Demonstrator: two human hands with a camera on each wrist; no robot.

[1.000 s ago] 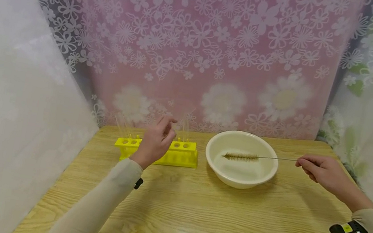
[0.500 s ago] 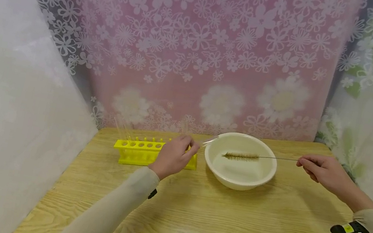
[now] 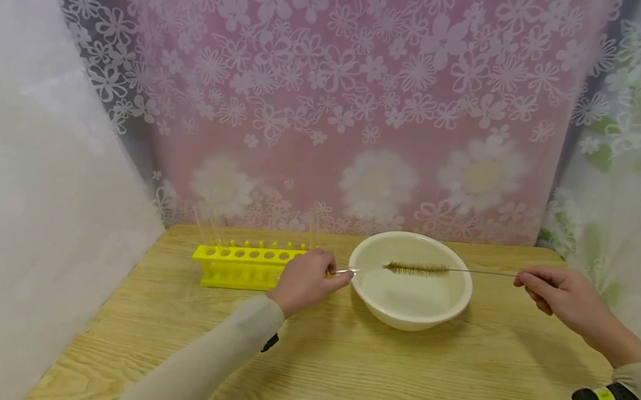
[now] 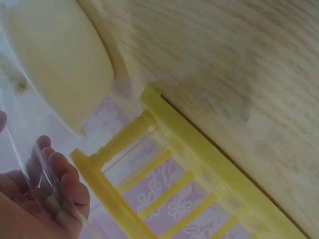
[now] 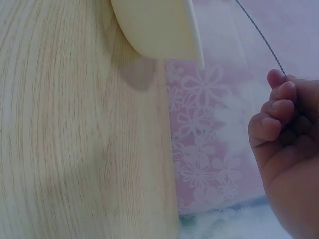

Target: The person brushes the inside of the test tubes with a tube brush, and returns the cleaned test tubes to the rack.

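Note:
My left hand point(image 3: 309, 282) holds a clear glass test tube point(image 3: 369, 269) lying nearly level, its far end over the left rim of the cream basin point(image 3: 402, 320). In the left wrist view the tube point(image 4: 45, 172) crosses the curled fingers. My right hand point(image 3: 562, 303) pinches the twisted wire handle of a test tube brush point(image 3: 417, 269). The brush's bristles hang over the basin, their tip close at the tube's end. In the right wrist view, thumb and fingers grip the thin wire point(image 5: 261, 37). Behind my left hand stands a yellow test tube rack point(image 3: 238, 282).
Several clear tubes point(image 3: 209, 227) stand in the rack's left end, and another point(image 3: 313, 231) shows at its right end. The wooden table point(image 3: 377, 389) ends at a pink flowered curtain point(image 3: 327, 87). Pale curtains hang at both sides.
My left hand has moved right and down from above the rack, bringing a test tube to the brush tip. My right hand and the brush have stayed nearly still.

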